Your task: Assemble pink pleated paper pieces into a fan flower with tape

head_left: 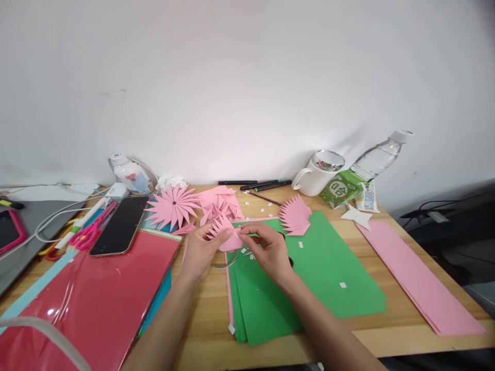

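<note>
My left hand (201,248) and my right hand (267,248) meet over the middle of the wooden table (402,324). Both pinch a small pink paper piece with pointed folds (225,234), the left from its left side, the right from its right end. Under my right hand lie green paper sheets (320,278) dotted with small white scraps. A finished pink paper flower (173,206), a heap of pink folded pieces (221,202) and a pink fan of points (294,215) lie just beyond my hands.
A red plastic-wrapped paper pack (93,299), a phone (120,225) and pink scissors (92,229) lie at left. Black pens (255,184), a white mug (319,172), a green tissue pack (341,188) and a water bottle (377,157) stand at the wall. Pink paper strips (417,275) lie at right.
</note>
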Tool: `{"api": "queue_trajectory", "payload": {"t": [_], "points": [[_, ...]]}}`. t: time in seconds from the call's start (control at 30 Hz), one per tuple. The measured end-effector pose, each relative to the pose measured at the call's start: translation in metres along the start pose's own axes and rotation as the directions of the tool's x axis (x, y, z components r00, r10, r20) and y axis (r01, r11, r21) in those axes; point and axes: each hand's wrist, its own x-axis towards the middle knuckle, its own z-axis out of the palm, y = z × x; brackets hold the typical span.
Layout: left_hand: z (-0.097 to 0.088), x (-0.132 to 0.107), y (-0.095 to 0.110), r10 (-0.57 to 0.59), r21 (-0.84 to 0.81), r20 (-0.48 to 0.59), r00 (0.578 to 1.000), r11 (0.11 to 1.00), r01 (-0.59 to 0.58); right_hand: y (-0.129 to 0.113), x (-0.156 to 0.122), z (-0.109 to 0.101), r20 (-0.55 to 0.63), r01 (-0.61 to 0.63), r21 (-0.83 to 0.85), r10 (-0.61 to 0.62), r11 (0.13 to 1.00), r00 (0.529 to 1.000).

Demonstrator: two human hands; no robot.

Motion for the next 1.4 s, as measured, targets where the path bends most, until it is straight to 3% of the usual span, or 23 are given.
{"api": "queue_trajectory", "payload": {"t": [0.13, 0.23, 0.57, 1.0, 1.4], "points": [[0.000, 0.000, 0.004, 0.108, 0.120, -0.074, 0.991, 0.988, -0.098, -0.002, 0.002, -0.004, 0.067, -0.082, 0.013, 0.081, 0.997, 0.994], [0.000, -0.001, 0.008, 0.170, 0.165, -0.055, 0.984, 0.973, -0.159, -0.002, 0.004, -0.007, 0.112, -0.146, 0.054, 0.139, 0.988, 0.984], [0.000, -0.003, 0.017, 0.147, 0.253, 0.077, 0.986, 0.954, -0.162, -0.005, 0.005, -0.008, 0.166, -0.270, 0.162, 0.243, 0.949, 0.956], [0.006, -0.006, 0.022, 0.168, 0.260, 0.036, 0.985, 0.950, -0.172, -0.004, 0.003, -0.007, 0.132, -0.195, -0.014, 0.195, 0.981, 0.972], [0.000, -0.006, 0.022, 0.206, 0.343, 0.092, 0.974, 0.912, -0.226, -0.004, 0.004, -0.009, 0.135, -0.103, 0.011, 0.101, 0.995, 0.986]]}}
